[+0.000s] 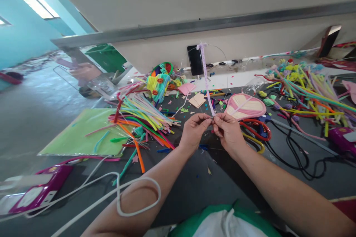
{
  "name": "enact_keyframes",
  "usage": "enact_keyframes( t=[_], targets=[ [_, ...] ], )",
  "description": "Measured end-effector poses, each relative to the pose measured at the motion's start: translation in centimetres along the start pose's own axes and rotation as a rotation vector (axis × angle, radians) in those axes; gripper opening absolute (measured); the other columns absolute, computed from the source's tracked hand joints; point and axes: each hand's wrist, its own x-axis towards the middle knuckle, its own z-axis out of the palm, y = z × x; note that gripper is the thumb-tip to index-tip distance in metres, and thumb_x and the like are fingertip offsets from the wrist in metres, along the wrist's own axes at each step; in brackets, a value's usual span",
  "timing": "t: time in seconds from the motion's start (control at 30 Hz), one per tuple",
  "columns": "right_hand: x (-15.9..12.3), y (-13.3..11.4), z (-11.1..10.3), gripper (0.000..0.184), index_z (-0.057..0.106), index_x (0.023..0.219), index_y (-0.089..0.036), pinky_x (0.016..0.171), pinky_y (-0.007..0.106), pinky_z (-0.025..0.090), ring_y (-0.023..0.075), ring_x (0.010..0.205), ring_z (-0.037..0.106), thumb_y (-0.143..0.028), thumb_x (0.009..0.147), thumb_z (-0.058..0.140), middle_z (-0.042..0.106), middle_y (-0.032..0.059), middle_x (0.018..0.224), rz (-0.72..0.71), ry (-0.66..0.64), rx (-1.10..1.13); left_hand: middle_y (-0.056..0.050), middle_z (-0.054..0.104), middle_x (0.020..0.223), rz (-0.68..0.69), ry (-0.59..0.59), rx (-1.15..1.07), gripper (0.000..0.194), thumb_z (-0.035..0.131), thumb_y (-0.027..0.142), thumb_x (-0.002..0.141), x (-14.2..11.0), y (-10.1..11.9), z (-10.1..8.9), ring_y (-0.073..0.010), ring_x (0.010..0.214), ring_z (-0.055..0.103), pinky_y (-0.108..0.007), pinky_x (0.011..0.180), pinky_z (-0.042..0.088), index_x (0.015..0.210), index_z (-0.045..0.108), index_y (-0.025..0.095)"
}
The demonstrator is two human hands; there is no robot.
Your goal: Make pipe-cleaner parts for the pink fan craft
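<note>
A lilac pipe-cleaner stem (pixel 206 77) stands nearly upright, its lower end pinched between the fingertips of both hands. Thin wires stick out from its knotted top. My left hand (pixel 196 129) is closed on the stem's base, thumb against the forefinger. Close against it, my right hand (pixel 228 132) pinches the same end from the other side. The fingers hide the exact point of grip. Behind my right hand lies a pink and cream heart-shaped piece (pixel 246 106). A beige paper piece (pixel 197 100) lies just beyond my left hand.
Bundles of coloured pipe cleaners lie left (pixel 147 113) and right (pixel 308 89). A phone (pixel 196 60) leans on the partition. A green sheet (pixel 75 131), purple devices (pixel 44 189), a white cable (pixel 97 203) and black cables (pixel 302 155) surround my arms.
</note>
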Motion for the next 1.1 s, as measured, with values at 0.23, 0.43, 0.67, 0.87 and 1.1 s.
enact_keyframes(
  t=[0.23, 0.43, 0.67, 0.87, 1.1],
  targets=[
    [-0.11, 0.33, 0.02, 0.017, 0.060, 0.069, -0.015, 0.034, 0.015, 0.018, 0.0041, 0.033, 0.037, -0.025, 0.065, 0.072, 0.057, -0.0024, 0.045, 0.023, -0.004, -0.026, -0.001, 0.067, 0.068, 0.004, 0.043, 0.099, 0.012, 0.071, 0.027, 0.070, -0.01, -0.06, -0.12, -0.0129, 0.068, 0.061, -0.027, 0.071, 0.046, 0.072, 0.066, 0.016],
    [-0.12, 0.37, 0.24, 0.017, 0.061, 0.068, -0.014, 0.033, 0.016, 0.019, 0.0039, 0.034, 0.038, -0.026, 0.064, 0.073, 0.057, -0.0024, 0.047, 0.023, -0.005, -0.032, -0.001, 0.067, 0.068, 0.014, 0.060, 0.025, 0.011, 0.070, 0.025, 0.071, -0.22, -0.19, 0.03, -0.0111, 0.068, 0.059, -0.025, 0.072, 0.045, 0.071, 0.065, 0.016],
    [0.03, 0.45, 0.12, 0.016, 0.062, 0.071, -0.015, 0.033, 0.015, 0.020, 0.0040, 0.036, 0.040, -0.025, 0.064, 0.073, 0.058, -0.0024, 0.048, 0.013, -0.008, -0.047, -0.001, 0.065, 0.068, 0.004, 0.052, -0.022, 0.011, 0.070, 0.026, 0.071, -0.23, -0.05, 0.17, -0.0102, 0.066, 0.057, -0.024, 0.070, 0.045, 0.069, 0.065, 0.015],
    [0.07, 0.46, -0.01, 0.017, 0.062, 0.071, -0.015, 0.033, 0.015, 0.020, 0.0045, 0.036, 0.041, -0.026, 0.064, 0.073, 0.059, -0.0012, 0.049, 0.015, -0.002, -0.058, 0.000, 0.064, 0.067, 0.003, 0.057, -0.032, 0.012, 0.070, 0.025, 0.071, -0.26, -0.02, 0.30, -0.0092, 0.065, 0.057, -0.023, 0.069, 0.045, 0.069, 0.065, 0.015],
    [-0.02, 0.24, 0.10, 0.017, 0.061, 0.069, -0.015, 0.033, 0.015, 0.020, 0.0046, 0.034, 0.039, -0.026, 0.064, 0.073, 0.055, -0.0028, 0.044, 0.012, 0.001, -0.068, -0.001, 0.065, 0.068, 0.000, 0.052, -0.047, 0.012, 0.070, 0.025, 0.072, -0.45, -0.18, 0.45, -0.0095, 0.065, 0.058, -0.023, 0.068, 0.046, 0.071, 0.065, 0.015]
  ],
)
